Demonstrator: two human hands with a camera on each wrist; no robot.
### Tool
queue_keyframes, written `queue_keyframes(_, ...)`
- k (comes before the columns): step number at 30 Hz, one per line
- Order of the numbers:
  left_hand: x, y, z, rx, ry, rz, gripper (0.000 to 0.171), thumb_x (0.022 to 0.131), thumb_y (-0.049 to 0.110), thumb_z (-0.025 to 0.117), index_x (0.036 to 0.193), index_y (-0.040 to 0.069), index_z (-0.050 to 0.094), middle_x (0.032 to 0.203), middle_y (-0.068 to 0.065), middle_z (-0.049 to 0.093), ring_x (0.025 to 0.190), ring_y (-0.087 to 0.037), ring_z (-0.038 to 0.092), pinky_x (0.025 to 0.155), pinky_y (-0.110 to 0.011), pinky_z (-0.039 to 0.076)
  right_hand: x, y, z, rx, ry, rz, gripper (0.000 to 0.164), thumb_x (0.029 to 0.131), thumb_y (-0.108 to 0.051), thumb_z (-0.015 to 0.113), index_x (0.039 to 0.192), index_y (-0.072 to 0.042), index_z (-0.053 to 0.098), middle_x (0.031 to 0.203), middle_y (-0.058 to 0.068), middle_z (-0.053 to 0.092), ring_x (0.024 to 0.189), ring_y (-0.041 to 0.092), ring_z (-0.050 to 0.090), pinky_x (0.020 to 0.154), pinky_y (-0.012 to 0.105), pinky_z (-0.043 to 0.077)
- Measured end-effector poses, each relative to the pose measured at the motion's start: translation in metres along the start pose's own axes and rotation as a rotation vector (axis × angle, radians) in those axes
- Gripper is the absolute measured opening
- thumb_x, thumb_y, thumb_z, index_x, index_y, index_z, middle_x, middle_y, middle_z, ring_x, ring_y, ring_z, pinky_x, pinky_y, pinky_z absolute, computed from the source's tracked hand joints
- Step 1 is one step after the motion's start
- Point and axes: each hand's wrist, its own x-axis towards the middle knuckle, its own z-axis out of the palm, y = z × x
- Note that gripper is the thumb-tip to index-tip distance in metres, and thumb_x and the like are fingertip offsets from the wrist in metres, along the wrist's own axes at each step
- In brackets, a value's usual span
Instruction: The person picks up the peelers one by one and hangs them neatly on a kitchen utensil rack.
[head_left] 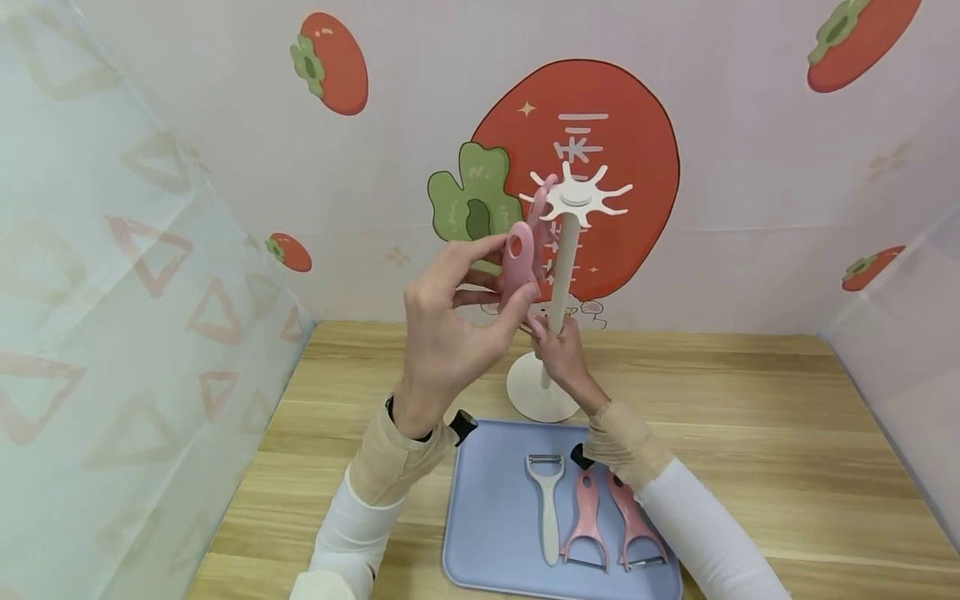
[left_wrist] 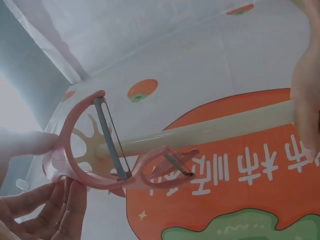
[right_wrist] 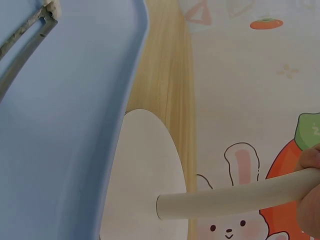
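Observation:
My left hand point(head_left: 450, 329) pinches a pink Y-shaped peeler point(head_left: 516, 267) between thumb and fingers, beside the left arms of a white hook stand point(head_left: 576, 197). In the left wrist view the held peeler point(left_wrist: 75, 172) shows its metal blade at the forked end. Just beyond it, a second pink peeler point(head_left: 539, 218) hangs at the rack's left side; its fork point(left_wrist: 167, 170) overlaps the held one from the left wrist. Lower down, my right hand point(head_left: 564, 357) grips the stand's pole point(right_wrist: 235, 196). Whether the held peeler touches a hook cannot be made out.
A blue tray point(head_left: 483, 517) lies in front of the stand's round base point(head_left: 534, 398) on the wooden table point(head_left: 757, 433). On it are a white peeler point(head_left: 550, 508) and two pink peelers point(head_left: 587, 507), the right one partly under my right forearm. A patterned wall stands behind.

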Motion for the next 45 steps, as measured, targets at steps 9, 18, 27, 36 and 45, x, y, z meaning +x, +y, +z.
queue_keyframes(9, 0.007, -0.007, 0.002, -0.001, 0.021, 0.014, 0.044, 0.084, 0.015, 0.082, 0.123, -0.003, 0.071, 0.109, -0.012, 0.071, 0.077, -0.015, 0.073, 0.067, -0.023, 0.060, -0.001, 0.000, 0.001, 0.024, -0.011, -0.014, 0.050, 0.106, -0.015, 0.052, 0.059, -0.002, 0.041, 0.048, 0.000, 0.034, 0.040, 0.008, 0.031, 0.039, 0.023, 0.026)
queue_keyframes(18, 0.014, -0.007, 0.004, 0.025, 0.002, 0.021, 0.044, 0.086, 0.020, 0.080, 0.123, -0.002, 0.071, 0.109, -0.010, 0.071, 0.078, -0.013, 0.073, 0.068, -0.023, 0.060, 0.002, 0.000, -0.002, 0.026, -0.019, 0.023, 0.033, 0.102, 0.001, 0.051, 0.070, 0.007, 0.047, 0.047, -0.009, 0.038, 0.042, 0.005, 0.034, 0.042, 0.020, 0.028)
queue_keyframes(27, 0.019, -0.004, 0.009, 0.008, -0.024, 0.014, 0.045, 0.086, 0.021, 0.081, 0.124, -0.002, 0.071, 0.106, -0.011, 0.070, 0.077, -0.012, 0.073, 0.066, -0.023, 0.060, 0.000, 0.002, -0.002, 0.051, -0.009, -0.024, 0.027, 0.101, -0.003, 0.053, 0.092, 0.022, 0.058, 0.046, -0.010, 0.037, 0.040, 0.005, 0.032, 0.040, 0.020, 0.025)
queue_keyframes(36, 0.025, -0.011, 0.016, 0.032, -0.049, 0.028, 0.047, 0.085, 0.023, 0.081, 0.123, -0.002, 0.071, 0.106, -0.011, 0.071, 0.078, -0.012, 0.073, 0.065, -0.021, 0.059, 0.001, 0.005, -0.003, 0.083, 0.004, -0.059, 0.023, 0.098, -0.004, 0.050, 0.101, 0.014, 0.065, 0.046, -0.010, 0.033, 0.040, 0.004, 0.028, 0.040, 0.020, 0.022)
queue_keyframes(45, 0.024, -0.017, 0.020, 0.027, -0.058, 0.051, 0.049, 0.086, 0.021, 0.081, 0.127, -0.004, 0.069, 0.107, -0.014, 0.071, 0.080, -0.015, 0.073, 0.067, -0.022, 0.060, 0.000, 0.003, -0.002, 0.094, -0.002, -0.037, 0.015, 0.100, -0.006, 0.050, 0.100, 0.008, 0.055, 0.048, -0.008, 0.034, 0.042, 0.006, 0.028, 0.041, 0.023, 0.022)
